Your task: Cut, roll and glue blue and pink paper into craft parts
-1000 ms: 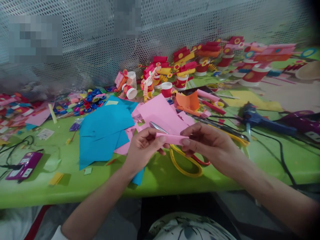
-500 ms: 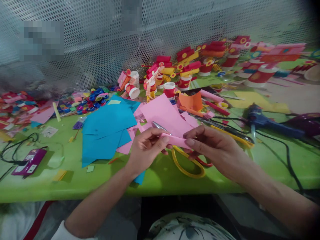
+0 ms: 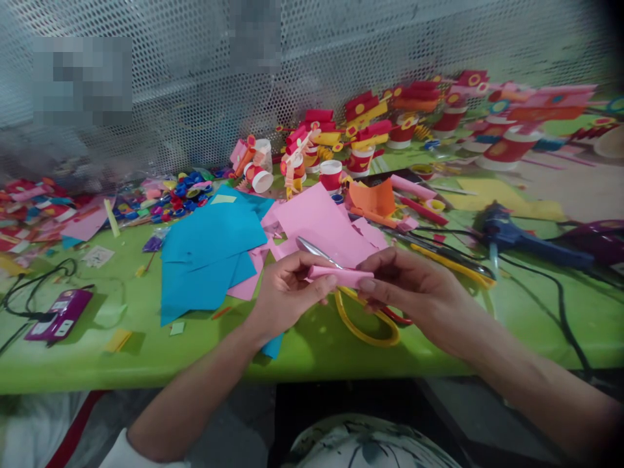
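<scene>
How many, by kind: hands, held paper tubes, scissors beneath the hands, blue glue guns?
Bare left hand and bare right hand: 2
Pink paper tube, held: 1
Metal scissors with yellow and red loop handles: 1
Blue glue gun: 1
Total: 5

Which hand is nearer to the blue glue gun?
Right. The right hand is left of the blue glue gun in view; the left hand is farther left.

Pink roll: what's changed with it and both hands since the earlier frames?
Since half a second ago, the pink roll has tilted nearer level, its right end dipping less, and looks rounder. Nothing was taken or let go: the left hand and right hand still hold it between them. The scissors and blue paper stayed put.
</scene>
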The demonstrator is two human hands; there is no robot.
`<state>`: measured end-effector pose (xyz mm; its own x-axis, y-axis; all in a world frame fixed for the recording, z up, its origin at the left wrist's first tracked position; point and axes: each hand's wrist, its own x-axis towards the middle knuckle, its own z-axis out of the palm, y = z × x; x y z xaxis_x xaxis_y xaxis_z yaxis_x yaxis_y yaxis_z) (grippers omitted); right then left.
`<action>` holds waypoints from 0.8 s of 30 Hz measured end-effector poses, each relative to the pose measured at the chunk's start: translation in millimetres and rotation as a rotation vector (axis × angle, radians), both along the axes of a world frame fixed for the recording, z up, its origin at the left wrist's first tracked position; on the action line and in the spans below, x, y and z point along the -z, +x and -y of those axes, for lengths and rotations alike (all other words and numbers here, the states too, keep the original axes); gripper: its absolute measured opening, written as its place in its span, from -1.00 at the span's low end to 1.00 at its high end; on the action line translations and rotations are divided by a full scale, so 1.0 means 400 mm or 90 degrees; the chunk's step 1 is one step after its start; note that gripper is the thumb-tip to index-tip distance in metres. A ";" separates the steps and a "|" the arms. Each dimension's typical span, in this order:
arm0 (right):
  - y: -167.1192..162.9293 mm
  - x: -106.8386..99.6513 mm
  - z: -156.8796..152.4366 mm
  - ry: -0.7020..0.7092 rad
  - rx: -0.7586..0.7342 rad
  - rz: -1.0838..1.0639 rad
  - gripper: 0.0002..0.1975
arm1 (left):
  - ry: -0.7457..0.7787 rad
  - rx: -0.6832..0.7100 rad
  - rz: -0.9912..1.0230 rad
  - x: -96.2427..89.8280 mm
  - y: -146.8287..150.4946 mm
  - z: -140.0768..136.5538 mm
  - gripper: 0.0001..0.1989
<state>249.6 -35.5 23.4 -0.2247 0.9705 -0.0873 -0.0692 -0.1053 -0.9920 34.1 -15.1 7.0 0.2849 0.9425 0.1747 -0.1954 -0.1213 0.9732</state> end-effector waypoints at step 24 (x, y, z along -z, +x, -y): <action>-0.031 -0.031 0.053 0.067 0.140 0.026 -0.65 | -0.020 0.057 0.034 0.009 -0.017 -0.007 -0.72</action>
<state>237.3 -56.9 35.8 -0.0048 0.9999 0.0114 -0.0383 0.0112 -0.9992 27.2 -12.3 3.5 0.3595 0.9189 0.1626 -0.2559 -0.0704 0.9641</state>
